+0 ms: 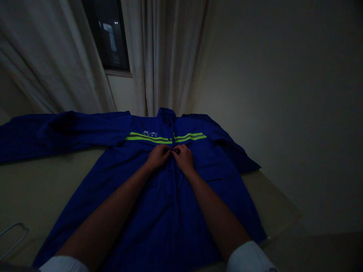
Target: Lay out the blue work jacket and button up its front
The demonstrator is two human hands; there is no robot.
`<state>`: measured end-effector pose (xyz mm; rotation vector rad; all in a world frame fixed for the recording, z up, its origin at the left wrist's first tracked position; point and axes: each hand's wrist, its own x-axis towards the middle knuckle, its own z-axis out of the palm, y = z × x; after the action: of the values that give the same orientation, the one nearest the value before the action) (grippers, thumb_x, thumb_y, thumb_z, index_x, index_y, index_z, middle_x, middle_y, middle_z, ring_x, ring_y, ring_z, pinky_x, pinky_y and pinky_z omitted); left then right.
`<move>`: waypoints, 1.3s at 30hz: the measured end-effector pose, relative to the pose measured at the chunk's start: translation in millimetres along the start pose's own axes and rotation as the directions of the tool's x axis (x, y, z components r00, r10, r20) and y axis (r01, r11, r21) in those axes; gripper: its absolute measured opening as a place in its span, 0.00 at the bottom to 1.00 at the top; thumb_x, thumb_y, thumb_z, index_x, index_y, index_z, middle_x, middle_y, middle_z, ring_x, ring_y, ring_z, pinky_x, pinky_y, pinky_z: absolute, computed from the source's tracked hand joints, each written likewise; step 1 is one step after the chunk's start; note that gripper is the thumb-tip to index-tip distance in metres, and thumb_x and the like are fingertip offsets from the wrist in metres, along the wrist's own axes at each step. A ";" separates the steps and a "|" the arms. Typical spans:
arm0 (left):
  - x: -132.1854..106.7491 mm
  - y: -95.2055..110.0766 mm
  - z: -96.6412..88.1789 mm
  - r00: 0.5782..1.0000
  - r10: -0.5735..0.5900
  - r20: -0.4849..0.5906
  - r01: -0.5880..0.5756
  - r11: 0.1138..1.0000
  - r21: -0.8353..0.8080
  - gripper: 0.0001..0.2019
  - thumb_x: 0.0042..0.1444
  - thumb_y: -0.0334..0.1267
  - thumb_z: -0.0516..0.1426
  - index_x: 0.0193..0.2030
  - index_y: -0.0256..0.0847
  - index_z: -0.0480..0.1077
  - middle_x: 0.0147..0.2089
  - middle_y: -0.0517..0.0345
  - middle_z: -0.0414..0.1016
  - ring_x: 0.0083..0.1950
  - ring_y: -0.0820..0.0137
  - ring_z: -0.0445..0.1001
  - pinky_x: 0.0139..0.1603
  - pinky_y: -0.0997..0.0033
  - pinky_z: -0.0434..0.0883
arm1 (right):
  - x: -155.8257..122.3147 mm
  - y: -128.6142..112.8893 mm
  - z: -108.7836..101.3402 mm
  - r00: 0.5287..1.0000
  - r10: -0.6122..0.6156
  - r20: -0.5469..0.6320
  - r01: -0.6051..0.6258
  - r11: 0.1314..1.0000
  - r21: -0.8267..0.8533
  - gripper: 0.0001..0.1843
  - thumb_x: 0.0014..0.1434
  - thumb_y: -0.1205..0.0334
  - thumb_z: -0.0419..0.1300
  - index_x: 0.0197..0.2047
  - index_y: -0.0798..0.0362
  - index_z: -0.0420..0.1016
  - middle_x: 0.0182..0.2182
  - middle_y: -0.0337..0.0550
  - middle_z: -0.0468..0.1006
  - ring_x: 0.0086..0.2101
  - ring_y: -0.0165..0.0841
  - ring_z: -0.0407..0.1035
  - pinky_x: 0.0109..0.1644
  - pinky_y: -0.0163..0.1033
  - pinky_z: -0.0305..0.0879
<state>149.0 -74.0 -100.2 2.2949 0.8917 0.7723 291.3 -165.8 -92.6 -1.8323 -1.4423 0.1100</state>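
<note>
A blue work jacket (198, 211) lies spread face up, its collar at the far end and its sleeves out to both sides. Yellow-green reflective stripes cross its chest, with white lettering above the left one. Just below the stripes, my left hand (159, 155) pinches the edge of the front placket. My right hand (183, 158) faces it from the other side of the opening, fingers closed on the placket too. The fingertips nearly meet; whether a button sits between them is too dark to tell. Further down the front, a button (171, 198) shows faintly.
The jacket rests on a pale flat surface (272, 204) with a corner at the right. A thin white wire-like loop (14, 230) lies at the lower left. Behind are long curtains (167, 56), a dark window (109, 34) and a plain wall (283, 94) on the right.
</note>
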 end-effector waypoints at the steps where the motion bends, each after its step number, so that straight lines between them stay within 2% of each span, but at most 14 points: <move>1: 0.2 -1.0 0.6 1.000 -0.002 -0.002 0.002 1.000 0.001 0.11 0.62 0.36 0.58 0.45 0.40 0.82 0.44 0.49 0.85 0.46 0.59 0.81 0.47 0.66 0.73 | -0.3 -0.4 0.0 1.000 0.000 -0.003 0.000 1.000 -0.008 0.05 0.63 0.68 0.69 0.41 0.50 0.81 0.40 0.40 0.79 0.40 0.34 0.75 0.45 0.37 0.67; 15: -0.7 -8.8 3.6 1.000 0.019 -0.009 -0.020 0.999 -0.029 0.10 0.60 0.34 0.58 0.46 0.39 0.79 0.45 0.49 0.82 0.47 0.58 0.79 0.51 0.61 0.73 | -2.6 -4.1 -0.7 0.999 -0.024 0.024 0.026 0.998 -0.063 0.06 0.63 0.69 0.67 0.43 0.49 0.81 0.40 0.40 0.79 0.41 0.35 0.75 0.44 0.37 0.68; 20: 0.7 -14.2 7.8 1.000 0.007 -0.025 -0.009 0.997 -0.078 0.10 0.58 0.34 0.58 0.46 0.39 0.78 0.44 0.50 0.81 0.46 0.60 0.78 0.51 0.61 0.73 | -1.8 -1.5 -0.2 0.995 -0.085 0.042 0.087 0.995 -0.039 0.06 0.64 0.69 0.66 0.42 0.48 0.80 0.41 0.40 0.78 0.41 0.35 0.74 0.45 0.37 0.68; 25: 2.8 -16.7 8.6 0.999 -0.018 -0.037 0.012 0.989 -0.150 0.12 0.61 0.38 0.57 0.46 0.39 0.79 0.43 0.51 0.82 0.46 0.60 0.79 0.50 0.62 0.73 | -1.9 -0.2 -1.1 0.996 -0.091 0.018 0.091 0.996 0.003 0.05 0.65 0.67 0.64 0.42 0.48 0.80 0.40 0.40 0.77 0.39 0.34 0.74 0.44 0.37 0.68; 31: 4.1 -14.5 4.8 0.999 -0.021 -0.035 0.012 0.973 -0.232 0.14 0.61 0.46 0.58 0.42 0.39 0.80 0.42 0.52 0.83 0.44 0.61 0.80 0.47 0.64 0.73 | -2.8 -1.8 -1.1 0.996 -0.085 -0.007 0.085 0.996 -0.025 0.05 0.66 0.68 0.64 0.42 0.48 0.80 0.41 0.40 0.77 0.41 0.34 0.74 0.45 0.37 0.67; 39: 6.3 -10.4 1.7 0.996 -0.083 -0.019 0.070 0.931 -0.358 0.13 0.56 0.45 0.60 0.38 0.38 0.80 0.37 0.54 0.83 0.40 0.63 0.79 0.43 0.67 0.72 | -6.4 -11.1 -6.7 0.995 -0.095 0.024 0.097 0.991 -0.089 0.04 0.69 0.65 0.63 0.44 0.47 0.80 0.43 0.40 0.77 0.43 0.35 0.74 0.46 0.36 0.67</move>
<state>149.8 -63.4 -106.3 1.9229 0.7780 0.8636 283.8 -174.2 -83.6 -1.8342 -1.5691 0.0151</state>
